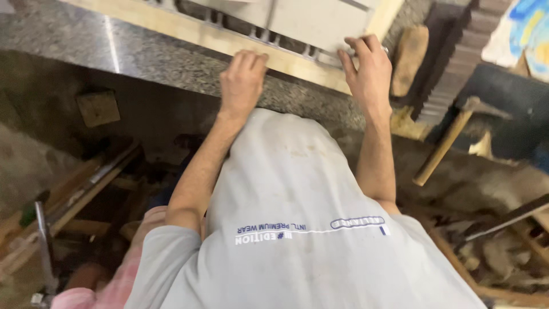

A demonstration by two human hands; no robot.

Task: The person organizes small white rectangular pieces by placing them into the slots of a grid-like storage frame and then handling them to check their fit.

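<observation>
1. At the far edge of the speckled granite tabletop [171, 60], toward twelve o'clock from the person, lay a pale wooden frame [240, 43] with a row of thin metal bars and a light flat panel [309, 20] set within it.
2. The frame's long axis ran slantwise, from ten o'clock down to about three o'clock, across the line of both forearms.
3. The left hand [243, 80] rested on the frame's near rail, fingers curled narrowly over its edge at roughly eleven o'clock; whether it gripped or only pressed could not be told.
4. The right hand [369, 71] lay at one o'clock, fingers spread fairly wide over the panel's lower corner and the bars beneath it, touching both.
5. Both hands met the frame, and neither was clearly the nearer; the right reached a little further onto the panel.
6. The frame looked like raw, light timber, unpainted, its rail straight and smooth.
7. A hammer with a wooden handle [443, 146] leaned at three o'clock, well apart from the right hand, beside a dark ridged board [452, 63].
</observation>
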